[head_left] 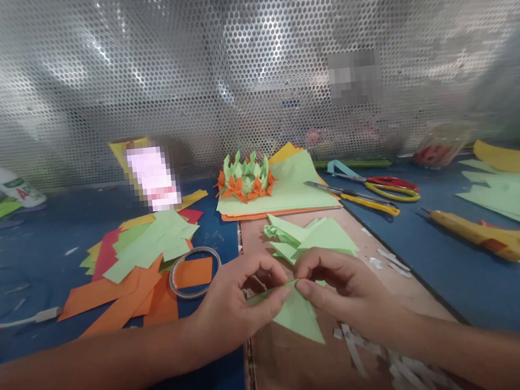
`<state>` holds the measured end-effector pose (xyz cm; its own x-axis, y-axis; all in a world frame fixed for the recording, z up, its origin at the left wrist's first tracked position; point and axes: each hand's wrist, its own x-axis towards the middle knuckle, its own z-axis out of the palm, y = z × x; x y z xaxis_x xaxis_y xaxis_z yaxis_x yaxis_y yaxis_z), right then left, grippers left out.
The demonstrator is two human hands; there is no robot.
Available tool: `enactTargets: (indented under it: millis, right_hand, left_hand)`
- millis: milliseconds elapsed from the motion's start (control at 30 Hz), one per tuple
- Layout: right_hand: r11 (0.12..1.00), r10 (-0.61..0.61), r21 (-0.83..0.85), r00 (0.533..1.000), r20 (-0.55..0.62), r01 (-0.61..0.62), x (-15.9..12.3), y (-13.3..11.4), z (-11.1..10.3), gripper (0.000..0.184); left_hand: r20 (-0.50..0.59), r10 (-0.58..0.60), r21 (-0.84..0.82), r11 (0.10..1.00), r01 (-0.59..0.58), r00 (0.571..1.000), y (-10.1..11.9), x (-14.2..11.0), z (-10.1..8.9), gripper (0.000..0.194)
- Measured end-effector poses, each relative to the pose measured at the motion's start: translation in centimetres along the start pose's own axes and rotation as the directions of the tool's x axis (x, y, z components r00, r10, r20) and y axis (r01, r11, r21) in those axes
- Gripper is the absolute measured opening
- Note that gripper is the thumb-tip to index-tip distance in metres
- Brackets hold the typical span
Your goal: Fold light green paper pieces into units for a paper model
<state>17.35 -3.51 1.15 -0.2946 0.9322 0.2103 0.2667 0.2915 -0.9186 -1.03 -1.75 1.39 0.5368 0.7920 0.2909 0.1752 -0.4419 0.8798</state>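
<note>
Between both hands is a light green sheet of paper (301, 318), with a pointed corner hanging down toward me. My left hand (246, 291) pinches its upper edge between thumb and fingertips. Close beside it, my right hand (342, 285) pinches the same edge, the two sets of fingertips almost touching. What lies under the fingers is partly hidden. Just beyond the hands, several folded light green paper pieces (323, 236) lie on the brown board (286, 376). Behind them an origami ring of green and orange folded paper (247, 178) rests on a stack of coloured paper (295, 182).
Orange paper strips (108, 289), green sheets (154, 242) and a tape roll (195, 273) lie left, near a white cable (33, 318). Scissors (390, 187), a yellow cutter (371, 204) and a yellow glue gun (489, 234) lie right. A perforated metal panel (173, 62) stands behind.
</note>
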Motion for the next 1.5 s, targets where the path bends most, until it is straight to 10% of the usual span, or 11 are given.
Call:
enactTargets:
  millis: [667, 1033, 1500]
  right_hand:
    - [0.997, 0.030, 0.074, 0.997, 0.077, -0.035, 0.10, 0.26, 0.37, 0.013]
    - [0.991, 0.136, 0.000, 0.989, 0.065, -0.136, 0.57, 0.22, 0.09, 0.018]
    - [0.976, 0.201, 0.081, 0.979, 0.033, -0.203, 0.38, 0.55, 0.10, 0.025]
  left_hand:
    - [0.149, -0.166, -0.114, 0.976, 0.183, 0.975, -0.46, 0.28, 0.37, 0.012]
    - [-0.063, -0.427, -0.408, 0.836, 0.367, 0.902, -0.37, 0.90, -0.16, 0.020]
    - [0.124, -0.309, -0.372, 0.866, 0.333, 0.943, -0.92, 0.96, -0.11, 0.017]
